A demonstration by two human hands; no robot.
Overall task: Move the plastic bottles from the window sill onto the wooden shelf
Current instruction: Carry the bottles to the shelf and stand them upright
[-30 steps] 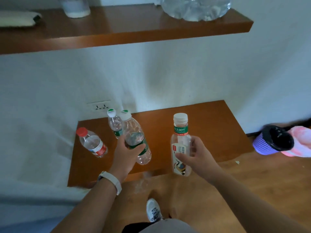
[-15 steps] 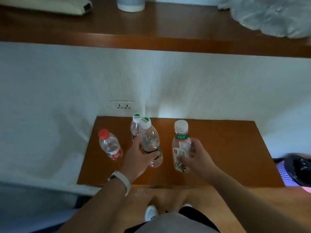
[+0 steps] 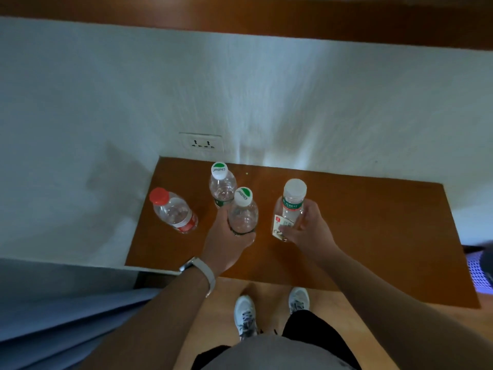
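My left hand (image 3: 226, 241) grips a clear bottle with a green-and-white cap (image 3: 243, 212) over the low wooden shelf (image 3: 373, 222). My right hand (image 3: 309, 228) holds a white-capped tea bottle with a green neck band (image 3: 290, 206) just to its right. Whether either bottle's base touches the wood is hidden by my hands. Behind the left hand stands a second green-capped bottle (image 3: 222, 184). A red-capped bottle (image 3: 173, 210) stands at the shelf's left end.
A white wall with a double socket (image 3: 202, 143) rises behind the shelf. A higher wooden shelf (image 3: 266, 20) crosses the top of the view. A purple mesh bin (image 3: 480, 271) sits at the right edge. My shoes are on the wooden floor below.
The view has tilted down and closer; the upper shelf's objects have left the frame. Both hands with their bottles sit lower over the shelf, close to the standing bottles.
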